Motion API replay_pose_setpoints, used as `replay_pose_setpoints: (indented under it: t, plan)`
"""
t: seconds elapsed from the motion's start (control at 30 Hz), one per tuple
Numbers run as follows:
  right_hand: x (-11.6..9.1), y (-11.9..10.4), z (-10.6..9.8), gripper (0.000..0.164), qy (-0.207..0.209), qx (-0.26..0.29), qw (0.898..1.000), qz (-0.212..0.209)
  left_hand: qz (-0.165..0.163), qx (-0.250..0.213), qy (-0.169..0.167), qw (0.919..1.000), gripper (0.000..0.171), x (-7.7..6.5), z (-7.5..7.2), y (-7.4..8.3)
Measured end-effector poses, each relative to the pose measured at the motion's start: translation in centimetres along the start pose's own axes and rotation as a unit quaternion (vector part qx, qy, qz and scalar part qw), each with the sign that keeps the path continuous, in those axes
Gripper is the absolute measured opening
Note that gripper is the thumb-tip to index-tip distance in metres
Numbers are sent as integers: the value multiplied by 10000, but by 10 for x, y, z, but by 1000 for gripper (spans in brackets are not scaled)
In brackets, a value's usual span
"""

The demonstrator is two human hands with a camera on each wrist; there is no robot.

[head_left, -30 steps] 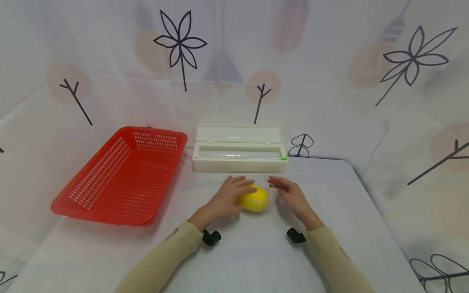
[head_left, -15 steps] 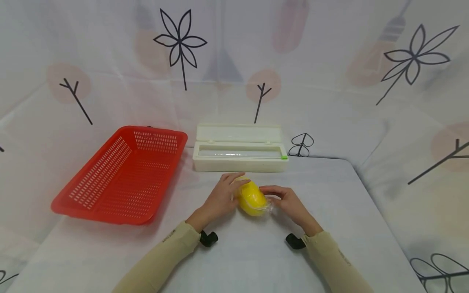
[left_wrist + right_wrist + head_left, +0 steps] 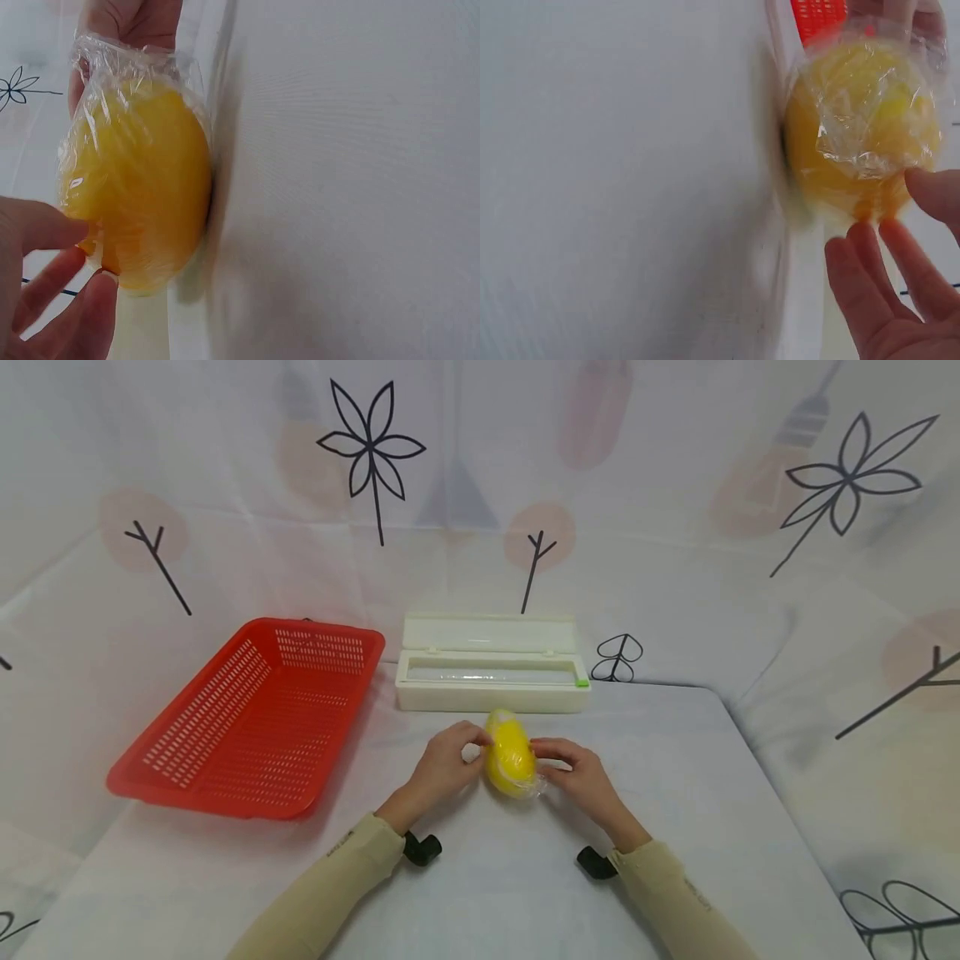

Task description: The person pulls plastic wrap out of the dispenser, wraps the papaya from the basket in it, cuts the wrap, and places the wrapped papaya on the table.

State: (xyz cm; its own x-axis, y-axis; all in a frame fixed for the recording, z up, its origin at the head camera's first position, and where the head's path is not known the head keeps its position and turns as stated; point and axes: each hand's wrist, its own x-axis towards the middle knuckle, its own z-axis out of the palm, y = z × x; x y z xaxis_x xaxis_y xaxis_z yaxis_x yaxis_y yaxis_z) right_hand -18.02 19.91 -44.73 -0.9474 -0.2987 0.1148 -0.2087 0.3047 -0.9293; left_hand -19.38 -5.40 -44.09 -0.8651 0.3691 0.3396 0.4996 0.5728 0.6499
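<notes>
A yellow oval fruit (image 3: 512, 758), wrapped in clear cling film, lies lengthwise on the table between the two hands. From the left, the left hand (image 3: 441, 767) pinches the side of the wrapped fruit with thumb and fingertips. The right hand (image 3: 583, 775) curves its thumb and fingers against the opposite side. A loose gather of cling film (image 3: 534, 787) sticks out at the near right end. Both wrist views show the shiny wrinkled wrap over the fruit (image 3: 142, 172), with fingertips touching it; its exact kind is hard to tell.
Behind the fruit stands a white cling film dispenser (image 3: 491, 697) with its lid raised and a green tab at the right end. To the left is a red perforated basket (image 3: 315, 802). A white cloth covers the table (image 3: 517, 902), with a patterned cloth backdrop behind.
The wrapped fruit has turned from lying crosswise to lengthwise. The right hand has come to touch it. The left hand has shifted from over its top to its left side.
</notes>
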Motion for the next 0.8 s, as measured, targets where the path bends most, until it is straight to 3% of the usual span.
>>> replay_pose_setpoints:
  t: [0.13,0.27,0.43,0.6,0.8]
  plan:
    - [0,-1,5,40,134,-368,9992,-52,624,88,-269,9977,25,-4,-2,0]
    - [3,-2,10,42,236,-828,9959,-289,1164,596,-565,9898,28,-8,-3,2]
    - [8,-7,15,41,183,-1072,9924,-570,1499,873,-773,9818,31,-9,-1,5]
    - [10,-9,17,41,-101,-1115,9908,-762,1458,1027,-484,9828,18,-8,1,5]
    - [10,-6,15,55,-692,-995,9877,-990,1491,1004,14,9837,9,-5,2,3]
